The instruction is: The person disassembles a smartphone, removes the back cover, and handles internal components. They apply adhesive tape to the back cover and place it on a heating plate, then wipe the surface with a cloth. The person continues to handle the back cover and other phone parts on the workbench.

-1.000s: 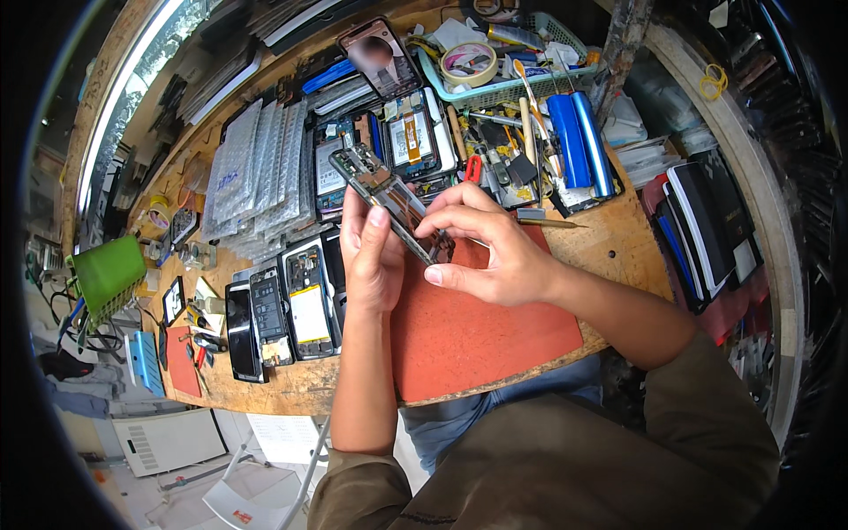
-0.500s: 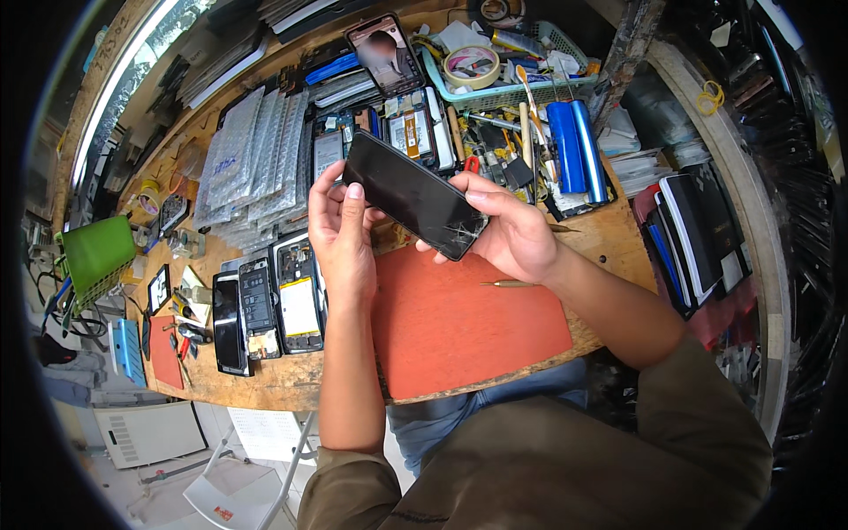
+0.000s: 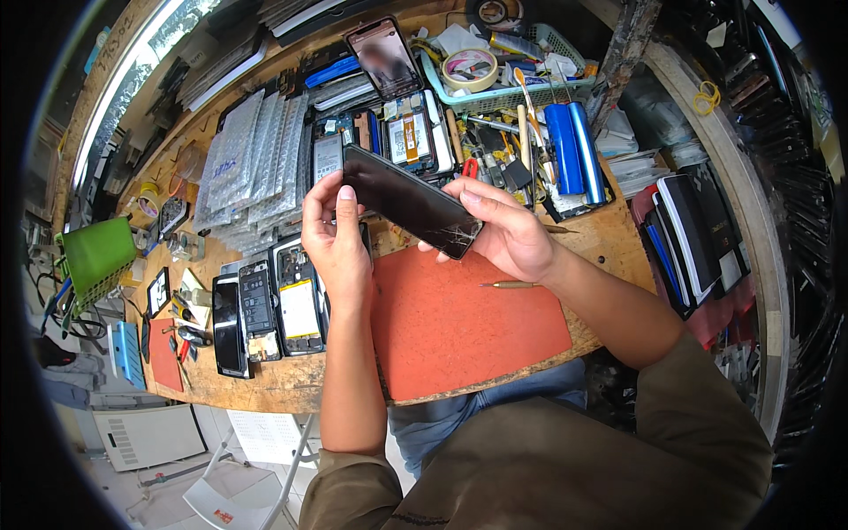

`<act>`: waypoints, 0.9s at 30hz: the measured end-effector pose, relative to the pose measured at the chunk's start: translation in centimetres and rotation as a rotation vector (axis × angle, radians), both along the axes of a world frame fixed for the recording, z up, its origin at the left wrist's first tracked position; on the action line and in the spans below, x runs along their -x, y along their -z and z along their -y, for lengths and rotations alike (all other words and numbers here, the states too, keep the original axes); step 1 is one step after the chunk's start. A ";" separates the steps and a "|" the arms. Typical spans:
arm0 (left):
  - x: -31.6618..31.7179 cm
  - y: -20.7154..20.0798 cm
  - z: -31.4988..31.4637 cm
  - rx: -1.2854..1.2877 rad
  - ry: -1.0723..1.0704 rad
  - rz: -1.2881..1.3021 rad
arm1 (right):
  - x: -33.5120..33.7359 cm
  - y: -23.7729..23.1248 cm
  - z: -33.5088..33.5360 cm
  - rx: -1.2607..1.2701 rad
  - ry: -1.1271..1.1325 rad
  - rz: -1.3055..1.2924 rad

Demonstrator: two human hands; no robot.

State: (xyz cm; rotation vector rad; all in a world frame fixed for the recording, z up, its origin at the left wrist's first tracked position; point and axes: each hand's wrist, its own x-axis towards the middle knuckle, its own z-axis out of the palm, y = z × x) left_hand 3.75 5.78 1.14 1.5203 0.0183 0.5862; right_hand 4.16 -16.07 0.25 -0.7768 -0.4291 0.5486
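A black smartphone (image 3: pixel 408 196) is held tilted above the orange-red work mat (image 3: pixel 468 331). Cracks spread across the glass at its lower right end. My right hand (image 3: pixel 512 237) grips that end, thumb along the upper edge and fingertips showing below. At the upper left end, my left hand (image 3: pixel 340 243) is closed with thumb and fingers at the phone's corner; some of its fingers are hidden. On the mat beside my right wrist lies a thin brass-coloured tool (image 3: pixel 512 284).
Opened phones (image 3: pixel 299 305) sit left of the mat. Behind them are stacked bubble-wrap sleeves (image 3: pixel 252 163). A propped phone (image 3: pixel 386 57) with a lit screen, a teal basket (image 3: pixel 503 99) of tape and supplies, loose tools and blue rolls (image 3: pixel 565 148) crowd the back.
The phone's left end has dipped slightly toward me and its screen has turned a little. My left hand has shifted slightly left, and its fingers no longer show below the phone.
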 end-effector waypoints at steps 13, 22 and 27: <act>0.0 0.4 0.0 0.007 -0.009 -0.006 | -0.1 0.0 0.1 0.127 0.031 0.112; -0.2 0.8 -0.2 0.038 0.014 0.016 | 0.3 -0.4 -0.2 0.162 0.092 0.082; -0.2 0.9 -0.5 0.103 0.037 0.006 | 0.1 -0.2 0.0 0.191 0.059 0.129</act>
